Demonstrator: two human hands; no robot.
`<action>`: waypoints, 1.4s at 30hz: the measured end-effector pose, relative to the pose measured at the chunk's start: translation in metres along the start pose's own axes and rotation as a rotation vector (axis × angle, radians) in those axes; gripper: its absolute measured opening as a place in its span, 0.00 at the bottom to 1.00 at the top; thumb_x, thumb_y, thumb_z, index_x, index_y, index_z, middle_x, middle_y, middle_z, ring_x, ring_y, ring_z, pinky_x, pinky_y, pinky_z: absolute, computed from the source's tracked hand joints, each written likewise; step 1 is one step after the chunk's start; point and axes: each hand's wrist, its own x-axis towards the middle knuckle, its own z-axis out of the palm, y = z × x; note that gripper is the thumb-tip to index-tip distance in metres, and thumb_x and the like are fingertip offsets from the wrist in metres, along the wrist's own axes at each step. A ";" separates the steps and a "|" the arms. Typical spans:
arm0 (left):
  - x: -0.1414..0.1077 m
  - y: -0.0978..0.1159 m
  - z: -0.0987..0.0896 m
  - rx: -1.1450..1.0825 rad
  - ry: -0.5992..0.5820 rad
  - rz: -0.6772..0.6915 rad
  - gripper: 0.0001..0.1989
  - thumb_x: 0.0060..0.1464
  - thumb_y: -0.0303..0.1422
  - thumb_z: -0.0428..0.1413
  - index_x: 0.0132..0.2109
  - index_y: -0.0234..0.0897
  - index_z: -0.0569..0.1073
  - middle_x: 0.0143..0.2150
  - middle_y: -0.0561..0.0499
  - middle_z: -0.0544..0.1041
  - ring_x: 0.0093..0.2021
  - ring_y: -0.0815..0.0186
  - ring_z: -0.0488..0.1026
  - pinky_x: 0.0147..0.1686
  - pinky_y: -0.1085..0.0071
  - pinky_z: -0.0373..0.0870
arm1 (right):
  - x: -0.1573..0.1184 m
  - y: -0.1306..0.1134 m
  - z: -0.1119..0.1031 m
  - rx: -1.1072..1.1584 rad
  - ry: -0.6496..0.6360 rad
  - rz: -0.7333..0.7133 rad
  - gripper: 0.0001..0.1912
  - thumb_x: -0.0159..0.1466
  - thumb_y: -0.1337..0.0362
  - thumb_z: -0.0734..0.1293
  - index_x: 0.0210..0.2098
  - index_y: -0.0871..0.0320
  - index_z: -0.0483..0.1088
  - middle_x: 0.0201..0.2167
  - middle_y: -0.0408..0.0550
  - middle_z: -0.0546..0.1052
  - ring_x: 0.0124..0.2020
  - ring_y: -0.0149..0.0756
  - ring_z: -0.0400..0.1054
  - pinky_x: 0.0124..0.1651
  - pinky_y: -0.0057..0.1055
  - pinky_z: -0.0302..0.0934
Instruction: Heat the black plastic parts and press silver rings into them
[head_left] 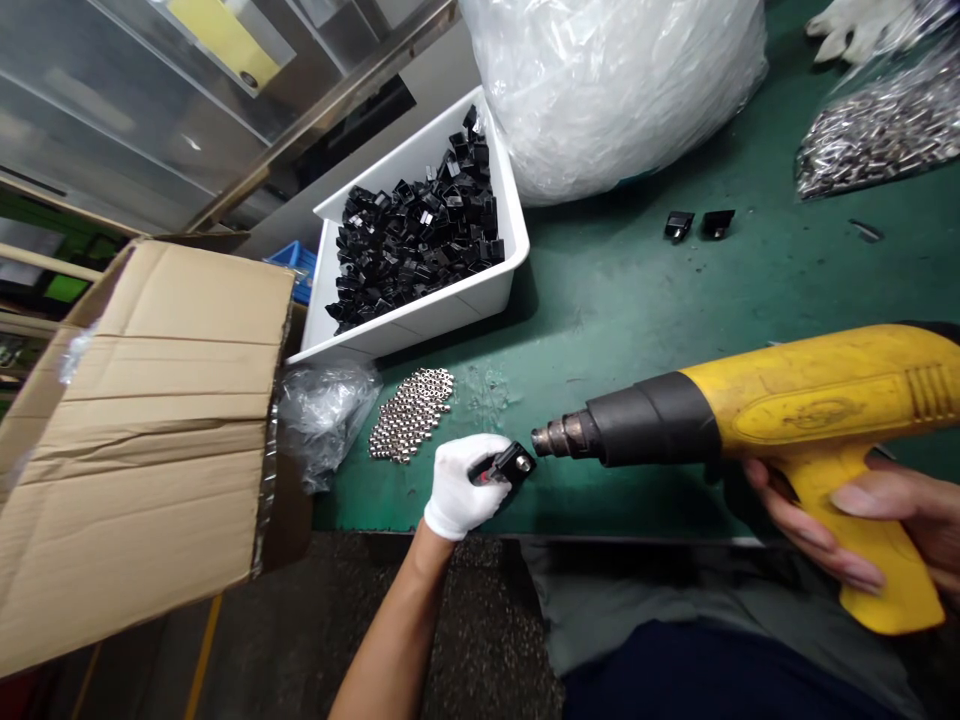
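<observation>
My left hand, in a white glove, is closed around a small black plastic part near the table's front edge. A round silver metal piece shows on that part, and a bit of red is visible between my fingers. My bare right hand grips the handle of a yellow heat gun. Its stepped metal nozzle points left at the black part, with a narrow gap between them. Just behind my left hand, many small silver metal fittings stand grouped on the green table.
A white bin full of black parts stands behind. Two black parts lie farther right. A large plastic bag, a bag of metal fittings and a white glove are at the back. A cardboard box stands left, beside crumpled plastic.
</observation>
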 end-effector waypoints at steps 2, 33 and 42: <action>0.000 0.000 0.000 -0.002 0.003 0.004 0.04 0.49 0.28 0.58 0.33 0.36 0.77 0.30 0.52 0.78 0.29 0.68 0.74 0.34 0.74 0.69 | 0.000 0.000 0.001 0.001 0.002 0.001 0.22 0.61 0.56 0.63 0.52 0.57 0.70 0.30 0.53 0.73 0.19 0.31 0.63 0.22 0.25 0.58; -0.003 -0.001 0.003 -0.001 0.016 -0.008 0.06 0.47 0.26 0.58 0.34 0.36 0.78 0.30 0.52 0.78 0.29 0.68 0.73 0.34 0.74 0.69 | 0.001 -0.006 0.008 -0.034 0.013 0.006 0.21 0.60 0.56 0.63 0.51 0.57 0.70 0.29 0.54 0.73 0.18 0.31 0.64 0.22 0.26 0.58; -0.004 -0.001 0.003 0.028 0.017 -0.025 0.06 0.48 0.28 0.57 0.34 0.36 0.78 0.30 0.50 0.79 0.29 0.67 0.73 0.34 0.73 0.70 | 0.001 -0.008 0.012 -0.043 0.031 0.006 0.21 0.59 0.56 0.64 0.49 0.58 0.71 0.28 0.52 0.73 0.17 0.29 0.63 0.21 0.24 0.58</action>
